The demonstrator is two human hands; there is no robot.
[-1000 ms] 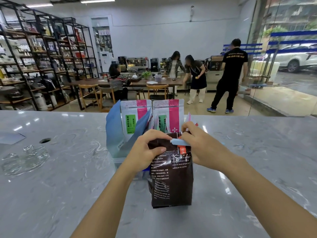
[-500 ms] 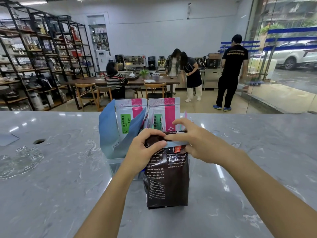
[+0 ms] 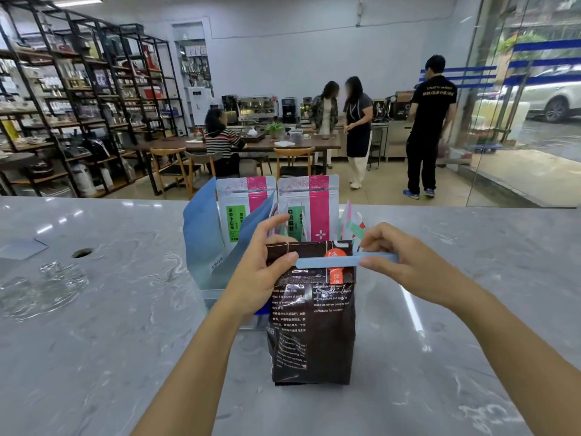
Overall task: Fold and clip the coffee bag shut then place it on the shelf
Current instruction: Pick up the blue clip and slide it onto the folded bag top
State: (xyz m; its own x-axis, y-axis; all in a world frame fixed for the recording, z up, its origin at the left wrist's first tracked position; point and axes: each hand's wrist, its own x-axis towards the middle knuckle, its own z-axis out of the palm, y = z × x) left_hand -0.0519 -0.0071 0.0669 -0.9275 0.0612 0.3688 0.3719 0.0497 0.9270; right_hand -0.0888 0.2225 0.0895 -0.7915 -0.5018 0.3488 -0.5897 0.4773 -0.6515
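Observation:
A dark brown coffee bag [image 3: 311, 325] stands upright on the grey marble counter [image 3: 94, 341], its top folded down. A long light-blue clip [image 3: 333, 261] lies across the folded top. My left hand [image 3: 264, 272] grips the bag's upper left corner, thumb pressed by the clip's left end. My right hand [image 3: 405, 265] pinches the clip's right end, which sticks out past the bag's edge. Black metal shelves [image 3: 78, 105] full of goods line the far left wall.
Right behind the bag stands a clear box [image 3: 220, 294] holding a blue pouch [image 3: 201, 237] and two white-and-pink pouches [image 3: 308, 209]. A glass piece [image 3: 41, 287] and a hole [image 3: 82, 253] sit at the counter's left. Several people stand or sit beyond the counter.
The folded top has come up into view and the clip now lies across it. My right hand has slid right along the clip to its outer end. The left hand stays on the corner.

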